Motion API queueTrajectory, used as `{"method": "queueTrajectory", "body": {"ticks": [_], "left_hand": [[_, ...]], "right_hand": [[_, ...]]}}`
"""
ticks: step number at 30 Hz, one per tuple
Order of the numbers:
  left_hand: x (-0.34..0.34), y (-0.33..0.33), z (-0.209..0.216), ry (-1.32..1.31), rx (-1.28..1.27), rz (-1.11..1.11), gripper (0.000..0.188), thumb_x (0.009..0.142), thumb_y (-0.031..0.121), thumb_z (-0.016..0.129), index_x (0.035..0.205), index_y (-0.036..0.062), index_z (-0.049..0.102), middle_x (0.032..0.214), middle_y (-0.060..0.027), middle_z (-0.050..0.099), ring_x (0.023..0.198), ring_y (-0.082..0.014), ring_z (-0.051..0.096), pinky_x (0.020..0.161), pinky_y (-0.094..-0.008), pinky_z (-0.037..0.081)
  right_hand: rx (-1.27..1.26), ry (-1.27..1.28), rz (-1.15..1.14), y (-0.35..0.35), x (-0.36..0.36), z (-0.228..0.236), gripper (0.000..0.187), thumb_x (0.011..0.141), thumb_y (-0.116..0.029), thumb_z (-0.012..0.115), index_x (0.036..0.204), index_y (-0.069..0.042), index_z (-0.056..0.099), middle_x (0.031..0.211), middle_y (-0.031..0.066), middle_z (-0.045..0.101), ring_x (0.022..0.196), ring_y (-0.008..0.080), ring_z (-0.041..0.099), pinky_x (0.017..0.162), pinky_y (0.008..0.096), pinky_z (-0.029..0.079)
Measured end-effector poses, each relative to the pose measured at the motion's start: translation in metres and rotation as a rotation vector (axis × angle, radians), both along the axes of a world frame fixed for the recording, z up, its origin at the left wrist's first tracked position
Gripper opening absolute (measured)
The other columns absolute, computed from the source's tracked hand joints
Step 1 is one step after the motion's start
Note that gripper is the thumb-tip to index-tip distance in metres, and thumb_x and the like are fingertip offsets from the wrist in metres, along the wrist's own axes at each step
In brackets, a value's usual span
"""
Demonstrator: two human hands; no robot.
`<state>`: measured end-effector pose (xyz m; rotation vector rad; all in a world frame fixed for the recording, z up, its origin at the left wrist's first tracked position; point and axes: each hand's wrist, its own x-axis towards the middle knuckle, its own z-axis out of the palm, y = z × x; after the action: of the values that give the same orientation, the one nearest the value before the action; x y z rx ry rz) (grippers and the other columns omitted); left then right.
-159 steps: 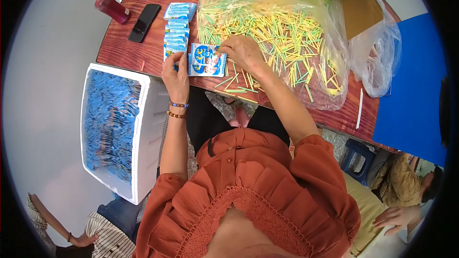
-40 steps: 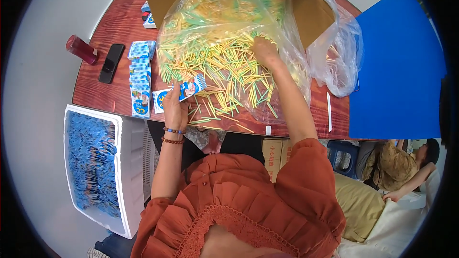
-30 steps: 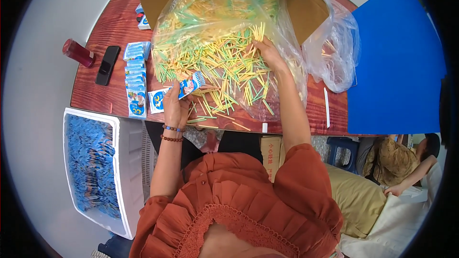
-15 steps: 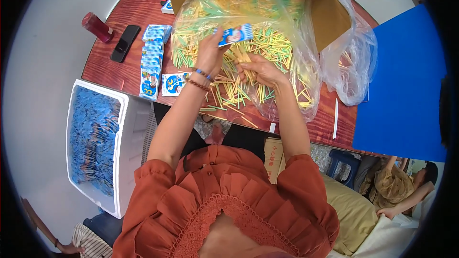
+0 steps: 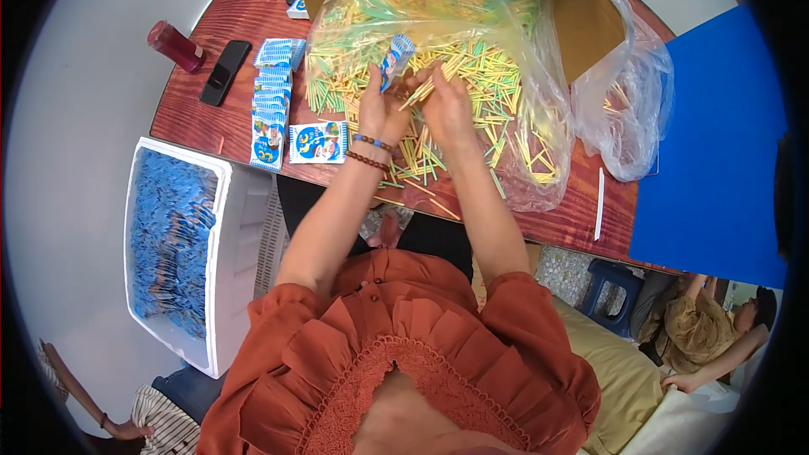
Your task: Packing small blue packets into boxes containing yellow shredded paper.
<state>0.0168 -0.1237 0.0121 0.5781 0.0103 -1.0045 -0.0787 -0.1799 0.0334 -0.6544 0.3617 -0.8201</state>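
My left hand [image 5: 384, 109] is closed on a small blue-and-white packet [image 5: 396, 61], which stands tilted upward from its fingers. Close beside it, my right hand [image 5: 449, 111] pinches a little bundle of thin yellow sticks [image 5: 426, 87], slanted toward the left hand. Whether the bundle touches the packet I cannot tell. Beneath both hands spreads a heap of loose yellow and green sticks [image 5: 490, 76], spilling from a clear plastic bag [image 5: 539, 143]. Left of my wrist, a single packet [image 5: 318, 143] lies flat beside an overlapping row of similar packets [image 5: 270, 118].
A cardboard box [image 5: 590, 29] backs the bag, with another clear bag [image 5: 628, 109] and a blue panel [image 5: 708, 160] at right. A phone [image 5: 224, 73] and red bottle [image 5: 177, 46] lie left. Below them stands a white foam box [image 5: 221, 202] full of blue packets.
The packet in my left hand has turned from nearly level to steeply tilted. My right hand has come up and leftward with the sticks, closer to my left hand.
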Motion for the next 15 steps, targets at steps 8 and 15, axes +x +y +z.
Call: {"method": "queueTrajectory", "body": {"ticks": [8,15], "left_hand": [[0.008,0.016,-0.012,0.156,0.043,0.13,0.04,0.094,0.043,0.053,0.088,0.0043,0.058,0.071,-0.0013,0.054,0.064,-0.0129,0.05,0.06,-0.0259,0.044],[0.01,0.058,0.021,-0.273,-0.002,0.209,0.031,0.097,0.031,0.052,0.102,0.0018,0.06,0.097,-0.0053,0.066,0.083,-0.0129,0.061,0.069,-0.0271,0.048]], "right_hand": [[-0.395,0.271,-0.011,0.05,0.02,-0.021,0.018,0.097,-0.015,0.049,0.103,0.002,0.054,0.088,0.0031,0.059,0.083,0.0102,0.053,0.08,0.0246,0.042],[-0.537,0.126,-0.237,0.044,0.009,0.054,0.027,0.101,-0.02,0.036,0.102,0.002,0.052,0.103,0.0136,0.063,0.108,0.0231,0.055,0.099,0.0382,0.038]]}}
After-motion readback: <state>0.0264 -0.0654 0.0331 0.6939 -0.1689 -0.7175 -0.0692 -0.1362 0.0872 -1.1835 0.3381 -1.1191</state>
